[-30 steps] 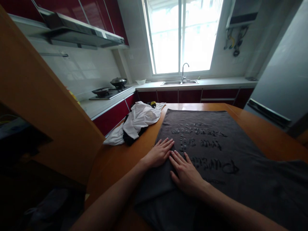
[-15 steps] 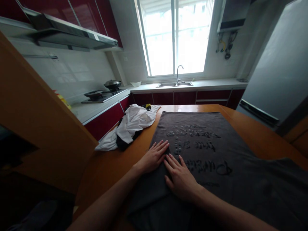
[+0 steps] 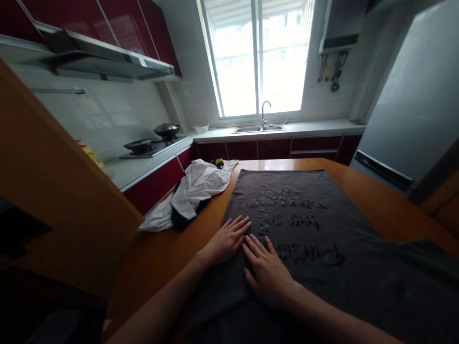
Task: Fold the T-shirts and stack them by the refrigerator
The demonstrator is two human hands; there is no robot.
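A dark grey shirt [image 3: 279,184] with dark lettering is spread over the wooden table [image 3: 154,267], the writing upside down from here. My left hand [image 3: 226,240] rests flat on the shirt's left edge, its fingers stretched out. Just right of it, my right hand [image 3: 267,270] lies palm down on the fabric with its fingers apart, below the lettering. The fingertips of the two hands are close together. Neither hand holds anything.
White and black clothes [image 3: 201,186] lie heaped at the table's left far edge, with a small yellow and black item [image 3: 218,163] behind. Beyond are a stove with pans [image 3: 167,130], a sink [image 3: 247,129] and a fridge [image 3: 405,100]. An orange-brown panel [image 3: 64,181] stands at left.
The view has shifted slightly, so the table and room sit a little lower and further left. Both hands remain at nearly the same place on the shirt.
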